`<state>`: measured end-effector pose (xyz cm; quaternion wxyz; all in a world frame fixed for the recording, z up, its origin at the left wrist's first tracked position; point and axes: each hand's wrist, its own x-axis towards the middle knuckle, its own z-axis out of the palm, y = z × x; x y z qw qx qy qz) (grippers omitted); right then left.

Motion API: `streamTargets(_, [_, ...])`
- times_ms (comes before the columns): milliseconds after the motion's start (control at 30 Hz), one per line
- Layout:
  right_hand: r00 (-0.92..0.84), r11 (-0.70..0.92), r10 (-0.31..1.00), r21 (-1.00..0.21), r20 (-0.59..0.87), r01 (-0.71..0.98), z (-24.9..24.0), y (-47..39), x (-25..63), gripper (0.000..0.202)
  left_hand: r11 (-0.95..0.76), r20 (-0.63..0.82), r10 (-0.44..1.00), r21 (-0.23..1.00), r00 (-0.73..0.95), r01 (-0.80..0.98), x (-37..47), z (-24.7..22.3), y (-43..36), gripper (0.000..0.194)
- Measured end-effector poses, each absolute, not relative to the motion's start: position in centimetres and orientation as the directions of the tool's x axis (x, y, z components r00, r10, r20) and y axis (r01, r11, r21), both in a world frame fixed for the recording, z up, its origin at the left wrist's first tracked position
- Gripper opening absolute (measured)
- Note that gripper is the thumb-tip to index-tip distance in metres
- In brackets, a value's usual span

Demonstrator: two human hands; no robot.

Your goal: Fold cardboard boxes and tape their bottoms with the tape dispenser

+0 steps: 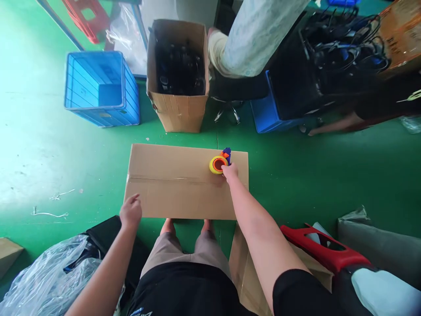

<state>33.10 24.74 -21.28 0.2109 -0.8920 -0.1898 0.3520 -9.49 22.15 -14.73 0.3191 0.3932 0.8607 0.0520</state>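
Note:
A closed cardboard box lies before my legs, with a seam running across its top. In my right hand is a tape dispenser with a yellow roll, an orange hub and a dark blue head, held over the box's right part. The fingers of that hand are wrapped round it, and the grip is partly hidden. At the box's left edge is my left hand, its fingers curled with the index finger partly out. Whether something small is in those fingers cannot be made out.
Behind the box stand a blue crate and an open carton of dark items. A person's leg is at a black stool. Plastic-wrapped goods lie at left; a red and black object stands at right.

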Motion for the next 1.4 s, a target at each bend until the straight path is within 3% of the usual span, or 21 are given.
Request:
streamTargets(133, [0.666,-0.752,0.56,-0.64,-0.494,0.158,-16.4,21.0,30.9,0.032,0.577,-0.542,0.807,0.637,-0.235,0.512,-3.9,-9.9,20.0,0.039])
streamTargets(267, [0.628,-0.582,0.679,-0.8,-0.38,0.145,-10.7,14.6,26.6,0.041,0.478,-0.552,0.828,0.787,0.1,0.39,1.9,-2.7,20.5,0.041])
streamTargets(367, [0.613,-0.315,0.782,-0.922,-0.117,0.225,-7.5,9.9,23.6,0.044,0.426,-0.519,0.81,0.84,0.273,0.335,4.1,3.0,20.1,0.045])
streamTargets(500, [0.497,-0.065,0.842,-0.874,0.211,0.482,-4.6,6.3,21.8,0.049,0.376,-0.467,0.786,0.881,0.404,0.288,4.1,8.5,18.2,0.053])
streamTargets(633, [0.328,0.118,0.829,-0.715,0.453,0.689,-2.6,5.6,22.1,0.048,0.336,-0.443,0.799,0.889,0.406,0.311,3.2,10.9,16.7,0.056])
streamTargets(833, [0.227,0.223,0.801,-0.628,0.553,0.746,-0.9,5.5,22.2,0.06,0.351,-0.44,0.824,0.891,0.358,0.288,2.5,11.5,15.8,0.048])
streamTargets(1167, [0.133,0.271,0.848,-0.635,0.513,0.723,0.2,6.0,21.4,0.069,0.295,-0.369,0.888,0.915,0.274,0.276,1.6,10.5,15.1,0.035])
streamTargets(1400, [-0.001,0.28,0.906,-0.596,0.424,0.753,-0.4,6.8,21.7,0.065,0.296,-0.33,0.942,0.904,0.063,0.309,0.3,6.8,14.7,0.026])
